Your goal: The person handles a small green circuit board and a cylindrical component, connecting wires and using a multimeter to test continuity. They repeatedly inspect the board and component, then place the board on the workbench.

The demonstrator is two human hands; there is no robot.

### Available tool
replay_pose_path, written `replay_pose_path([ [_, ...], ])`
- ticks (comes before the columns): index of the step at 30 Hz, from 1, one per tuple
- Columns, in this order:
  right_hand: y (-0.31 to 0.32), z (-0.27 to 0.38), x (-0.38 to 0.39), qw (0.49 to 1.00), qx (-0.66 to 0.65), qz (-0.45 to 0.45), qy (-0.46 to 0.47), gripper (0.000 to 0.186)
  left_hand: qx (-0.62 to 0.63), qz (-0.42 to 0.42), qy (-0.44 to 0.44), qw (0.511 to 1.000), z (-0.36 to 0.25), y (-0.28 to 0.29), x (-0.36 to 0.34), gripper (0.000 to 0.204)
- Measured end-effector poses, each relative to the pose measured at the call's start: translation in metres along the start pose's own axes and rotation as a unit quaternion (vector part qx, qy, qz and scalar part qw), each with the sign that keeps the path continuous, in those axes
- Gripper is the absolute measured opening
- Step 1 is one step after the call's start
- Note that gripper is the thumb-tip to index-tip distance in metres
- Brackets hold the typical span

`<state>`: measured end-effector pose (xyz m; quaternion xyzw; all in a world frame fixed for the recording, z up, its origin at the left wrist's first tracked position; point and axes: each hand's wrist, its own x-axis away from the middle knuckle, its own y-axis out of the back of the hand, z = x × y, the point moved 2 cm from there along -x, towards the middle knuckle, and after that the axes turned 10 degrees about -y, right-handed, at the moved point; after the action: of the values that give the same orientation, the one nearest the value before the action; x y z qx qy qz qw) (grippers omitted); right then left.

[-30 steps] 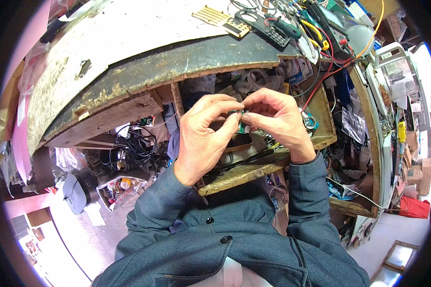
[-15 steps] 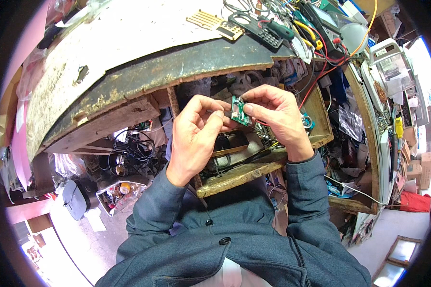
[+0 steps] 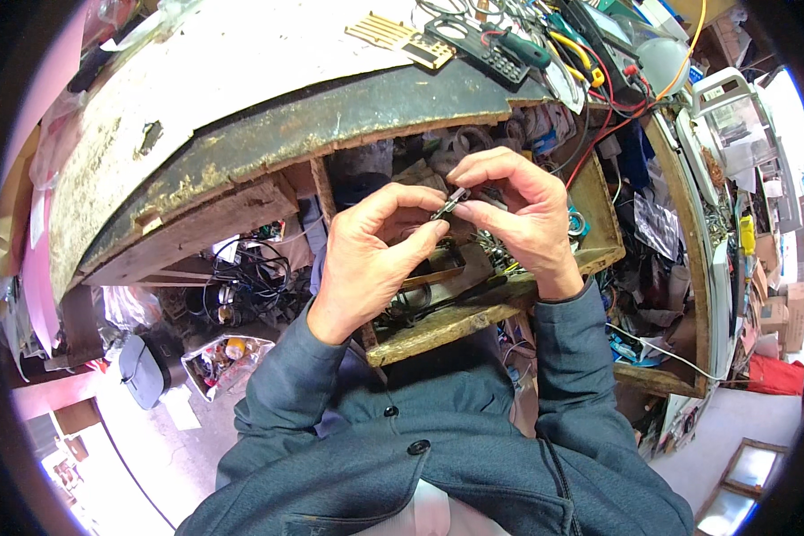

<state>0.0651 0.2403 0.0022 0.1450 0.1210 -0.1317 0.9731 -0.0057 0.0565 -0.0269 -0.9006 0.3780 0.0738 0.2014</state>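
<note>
Where the fingers (image 3: 429,234) converge, a circuit board (image 3: 452,204) lies between them.

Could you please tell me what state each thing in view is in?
Small board: held up, edge-on to the camera
Right hand: thumb and forefinger pinching the board
Left hand: fingertips at the board's lower end, firmness of grip unclear
Wooden drawer: pulled open, full of parts
Green-handled tool: lying down, out of hand
Black cables: tangled
</note>
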Motion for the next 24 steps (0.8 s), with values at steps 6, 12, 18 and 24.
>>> replay_pose_path([
  [6, 0.0005, -0.0001, 0.0006, 1.000, 0.001, 0.002, -0.017, 0.024, -0.021, -0.003, 0.007, 1.000, -0.0016, 0.0002, 0.0004, 0.025],
  [12, -0.0002, -0.0007, 0.0013, 0.999, -0.013, 0.001, -0.035, 0.023, -0.017, 0.001, 0.011, 1.000, 0.0005, 0.0016, 0.0003, 0.025],
  [18, -0.0037, 0.0031, 0.0046, 0.982, -0.089, -0.003, -0.168, 0.025, -0.026, -0.014, 0.014, 0.999, 0.0015, 0.0021, -0.0003, 0.024],
  [24, -0.0051, 0.0029, 0.0069, 0.980, -0.109, 0.032, -0.161, 0.034, 0.084, -0.059, 0.041, 0.994, -0.0028, 0.0018, -0.0035, 0.034],
])
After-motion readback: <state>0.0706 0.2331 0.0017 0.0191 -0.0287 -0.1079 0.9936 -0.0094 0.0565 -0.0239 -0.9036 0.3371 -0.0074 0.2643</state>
